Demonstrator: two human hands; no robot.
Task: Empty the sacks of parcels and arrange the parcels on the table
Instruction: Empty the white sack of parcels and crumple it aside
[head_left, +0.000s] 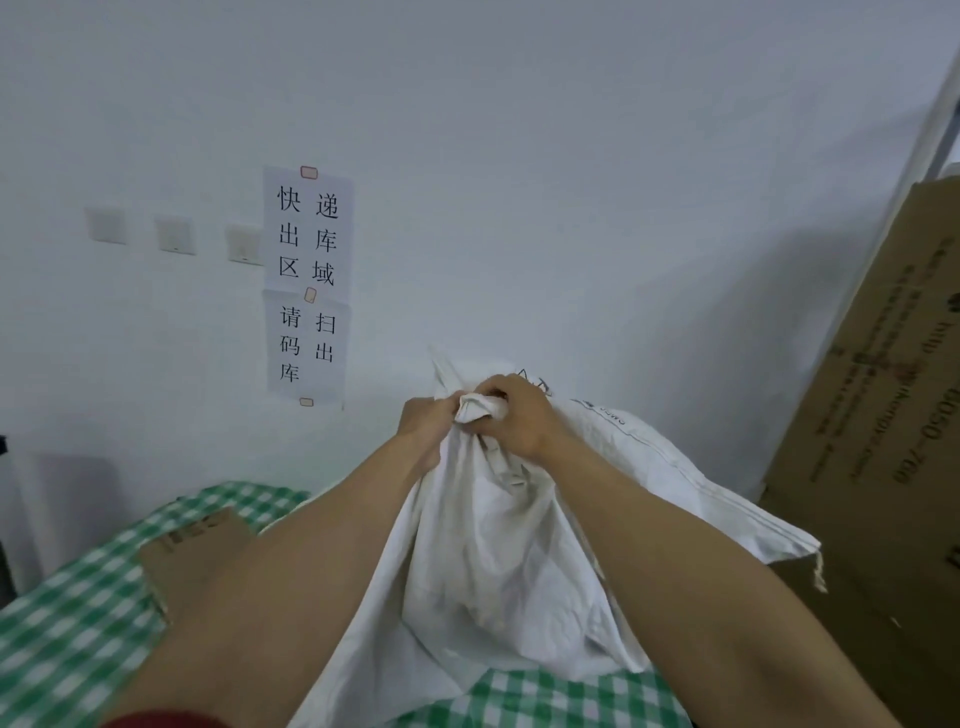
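On a table draped in green-and-white checked cloth (62, 639), beside a tall brown cardboard carton (883, 415), a large white woven fabric sack (498, 571) slumps upright. A flat brown cardboard parcel (197, 551) lies to its left. The left hand (426, 431) and right hand (519, 415) clench its bunched neck. The sack looks soft and limp, perhaps lightly loaded. For tipping, the bottom corners seem the surest hold.

Taped paper signs (307, 283), three wall switches (175, 235), tall carton (878, 415)
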